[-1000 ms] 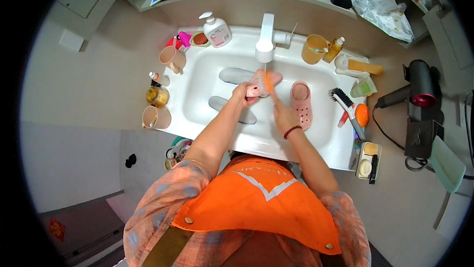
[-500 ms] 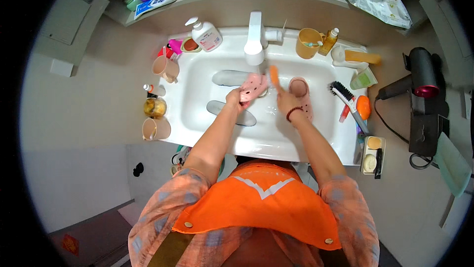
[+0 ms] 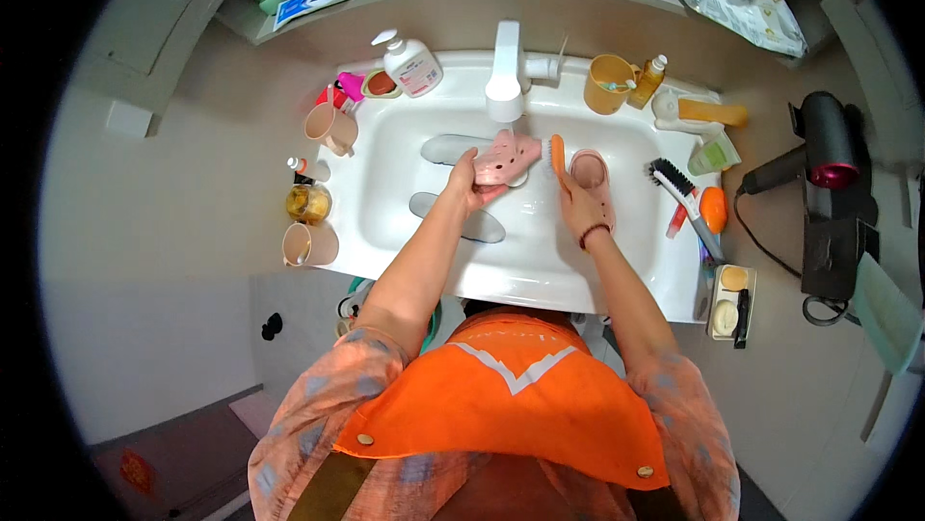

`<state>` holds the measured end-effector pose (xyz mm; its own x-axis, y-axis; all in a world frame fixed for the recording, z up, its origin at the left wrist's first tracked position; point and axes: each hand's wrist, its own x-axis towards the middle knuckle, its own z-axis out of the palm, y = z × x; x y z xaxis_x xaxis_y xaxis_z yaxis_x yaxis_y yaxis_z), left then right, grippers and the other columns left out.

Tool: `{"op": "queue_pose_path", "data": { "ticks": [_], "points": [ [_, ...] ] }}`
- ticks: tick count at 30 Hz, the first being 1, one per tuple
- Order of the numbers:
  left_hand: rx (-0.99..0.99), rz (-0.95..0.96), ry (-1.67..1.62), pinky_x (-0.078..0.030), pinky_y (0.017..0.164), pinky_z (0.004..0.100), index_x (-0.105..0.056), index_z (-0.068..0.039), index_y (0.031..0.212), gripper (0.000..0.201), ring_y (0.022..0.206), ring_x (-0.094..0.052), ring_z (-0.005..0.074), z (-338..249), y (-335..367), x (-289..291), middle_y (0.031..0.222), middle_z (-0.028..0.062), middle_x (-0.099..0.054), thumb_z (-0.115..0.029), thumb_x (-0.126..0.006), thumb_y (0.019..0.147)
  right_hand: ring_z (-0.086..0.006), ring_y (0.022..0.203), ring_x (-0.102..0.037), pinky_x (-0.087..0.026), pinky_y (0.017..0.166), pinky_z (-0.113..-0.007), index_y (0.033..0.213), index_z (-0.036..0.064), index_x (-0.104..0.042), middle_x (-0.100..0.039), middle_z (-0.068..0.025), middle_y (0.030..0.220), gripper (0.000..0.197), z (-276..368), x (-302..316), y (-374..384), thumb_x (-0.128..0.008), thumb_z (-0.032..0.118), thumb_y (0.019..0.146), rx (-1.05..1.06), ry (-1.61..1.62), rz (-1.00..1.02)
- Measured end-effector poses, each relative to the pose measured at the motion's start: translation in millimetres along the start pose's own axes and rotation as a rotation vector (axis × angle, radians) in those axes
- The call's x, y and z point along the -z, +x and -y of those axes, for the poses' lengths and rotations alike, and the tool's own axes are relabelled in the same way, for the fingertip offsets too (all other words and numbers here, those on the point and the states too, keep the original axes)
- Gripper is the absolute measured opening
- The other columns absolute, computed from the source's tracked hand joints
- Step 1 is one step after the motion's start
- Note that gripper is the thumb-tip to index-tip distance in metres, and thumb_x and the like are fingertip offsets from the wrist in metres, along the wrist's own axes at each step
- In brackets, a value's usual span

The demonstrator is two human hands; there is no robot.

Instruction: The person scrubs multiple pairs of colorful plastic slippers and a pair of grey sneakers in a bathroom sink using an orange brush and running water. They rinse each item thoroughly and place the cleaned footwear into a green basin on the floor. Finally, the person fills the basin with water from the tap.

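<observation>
My left hand [image 3: 471,186] is closed round a pink clog [image 3: 505,159] with holes in its upper, held just below the white faucet [image 3: 504,87]. My right hand [image 3: 583,208] grips an orange-handled brush [image 3: 558,157], its pale bristles facing the clog's right end. A second pink clog [image 3: 591,174] lies in the white sink [image 3: 395,222], partly hidden behind my right hand. Two grey insoles rest on the basin floor: one insole [image 3: 448,149] behind my left hand, the other insole [image 3: 482,227] partly covered by my left wrist.
A white pump bottle [image 3: 412,66], a yellow cup [image 3: 608,78] and an amber bottle [image 3: 647,80] line the back rim. Cups and a jar [image 3: 307,203] stand along the left. A black-bristled brush [image 3: 674,184] leans on the right rim; a hair dryer [image 3: 819,150] hangs beyond.
The clog in my left hand has turned and shifted slightly right. My right hand with the brush has moved a little right and nearer to me, and the brush has turned. The whole view has shifted slightly.
</observation>
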<state>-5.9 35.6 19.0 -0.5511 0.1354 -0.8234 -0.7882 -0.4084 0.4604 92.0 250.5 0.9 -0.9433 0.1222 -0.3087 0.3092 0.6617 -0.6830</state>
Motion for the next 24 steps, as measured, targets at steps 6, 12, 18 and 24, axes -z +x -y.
{"op": "queue_pose_path", "data": {
  "ticks": [6,12,18,24],
  "points": [
    [-0.055,0.111,0.012,-0.051,0.088,0.0492,-0.044,0.001,0.123,0.041,0.105,-0.056,0.0305,-3.6,-23.3,-32.8,0.12,0.0185,-0.052,-0.03,-0.036,0.098,-0.0326,0.086,-0.063,-0.048,0.073,-0.038,0.138,0.02,-0.043,-0.064,-0.0194,0.101,0.045,52.9,20.5,-58.5,-0.047,0.016,0.093,0.223,0.041,-0.026],
    [-0.15,0.172,0.075,-0.054,0.084,0.0484,-0.043,-0.003,0.123,0.035,0.102,-0.057,0.0314,0.3,-7.2,-44.2,0.118,0.0185,-0.052,-0.027,-0.041,0.097,-0.0373,0.072,-0.062,-0.046,0.062,-0.046,0.139,0.0299,-0.04,-0.065,-0.0176,0.082,0.051,61.7,28.8,-57.3,-0.048,0.015,0.09,0.279,-0.226,-0.09],
    [-0.1,0.119,0.137,-0.053,0.081,0.0528,-0.013,-0.018,0.146,0.058,0.102,-0.058,0.0313,1.2,-4.3,-38.0,0.127,0.0146,-0.048,-0.022,-0.043,0.097,-0.0368,0.077,-0.062,-0.048,0.069,-0.049,0.137,0.0337,-0.041,-0.066,-0.0171,0.088,0.046,-22.5,20.3,-38.2,-0.043,0.022,0.093,0.341,-0.179,-0.282],
    [-0.17,0.199,0.146,-0.053,0.079,0.0548,-0.001,-0.02,0.149,0.074,0.106,-0.057,0.0331,6.2,-1.7,-28.1,0.134,0.0171,-0.044,-0.026,-0.05,0.093,-0.0374,0.081,-0.061,-0.048,0.072,-0.049,0.138,0.0343,-0.04,-0.064,-0.0187,0.093,0.044,64.7,41.8,-57.4,-0.042,0.025,0.094,0.188,-0.254,0.082]
  ]
}}
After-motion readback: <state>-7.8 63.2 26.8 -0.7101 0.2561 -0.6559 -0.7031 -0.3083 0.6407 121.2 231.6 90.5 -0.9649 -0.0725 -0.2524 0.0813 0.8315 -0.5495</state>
